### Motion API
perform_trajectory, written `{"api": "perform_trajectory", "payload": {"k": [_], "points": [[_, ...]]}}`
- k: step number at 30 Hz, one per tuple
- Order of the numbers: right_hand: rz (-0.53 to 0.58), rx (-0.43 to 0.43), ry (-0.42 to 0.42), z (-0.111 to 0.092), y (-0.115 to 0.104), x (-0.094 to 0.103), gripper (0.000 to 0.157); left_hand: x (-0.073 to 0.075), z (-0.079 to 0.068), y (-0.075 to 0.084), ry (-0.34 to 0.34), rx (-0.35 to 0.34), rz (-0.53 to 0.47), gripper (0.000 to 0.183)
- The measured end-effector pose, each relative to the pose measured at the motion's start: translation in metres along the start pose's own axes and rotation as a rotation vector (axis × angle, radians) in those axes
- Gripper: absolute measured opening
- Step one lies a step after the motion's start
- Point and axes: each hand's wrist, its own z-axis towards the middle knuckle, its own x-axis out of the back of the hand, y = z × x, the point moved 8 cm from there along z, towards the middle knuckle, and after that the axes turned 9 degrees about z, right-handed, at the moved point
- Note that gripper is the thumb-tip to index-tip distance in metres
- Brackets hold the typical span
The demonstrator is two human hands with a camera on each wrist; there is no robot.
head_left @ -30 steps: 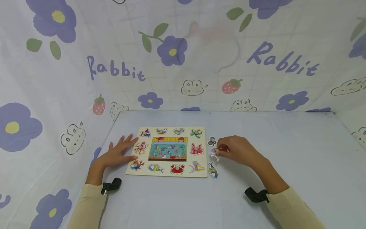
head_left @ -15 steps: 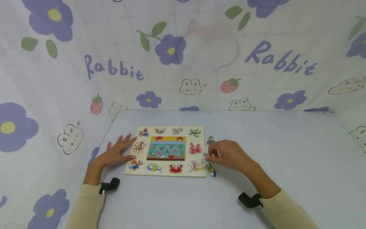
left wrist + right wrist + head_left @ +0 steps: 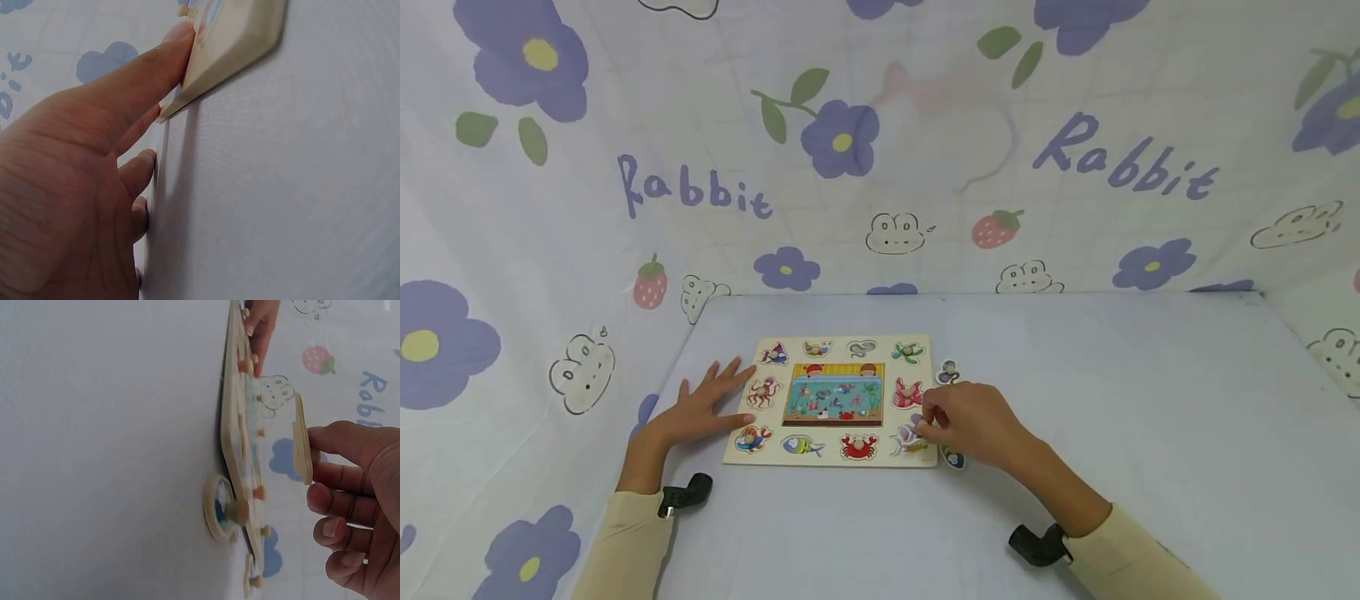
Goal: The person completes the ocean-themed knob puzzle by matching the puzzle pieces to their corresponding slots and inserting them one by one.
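A wooden peg puzzle board (image 3: 832, 460) with sea-animal pieces round an aquarium picture lies on the table. My left hand (image 3: 696, 408) rests at its left edge, fingers spread, with the thumb on the board's rim. My right hand (image 3: 973, 421) pinches a wooden puzzle piece (image 3: 302, 444) by its knob between thumb and index finger. That piece hovers above the board's lower right corner, over the printed fish picture (image 3: 916, 443), and the fingers partly hide it. In the right wrist view, the piece stands apart from the board, with its flat back facing it.
Two loose pieces lie right of the board: a bluish one (image 3: 948, 372) near the upper corner, and a fish piece (image 3: 953, 457) partly under the right hand. A printed curtain (image 3: 925, 150) hangs behind and beside the table (image 3: 1112, 400).
My right hand has picked up the puzzle piece from the table beside the board and carried it left, over the board's lower right corner. My left hand stays at the left edge.
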Motion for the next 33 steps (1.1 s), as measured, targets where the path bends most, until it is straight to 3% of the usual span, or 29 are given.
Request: {"api": "perform_trajectory", "payload": {"k": [8, 18, 33], "points": [[-0.022, -0.021, -0.003, 0.002, -0.007, -0.015, 0.025, 0.0, 0.001, 0.0, 0.001, 0.0, 0.003, 0.088], [-0.088, 0.012, -0.001, 0.006, -0.009, -0.028, 0.027, 0.0, 0.001, -0.003, 0.003, 0.002, -0.001, 0.088], [-0.065, -0.002, -0.034, 0.009, -0.007, -0.035, 0.026, -0.001, 0.0, -0.002, -0.008, 0.012, 0.007, 0.088]]}}
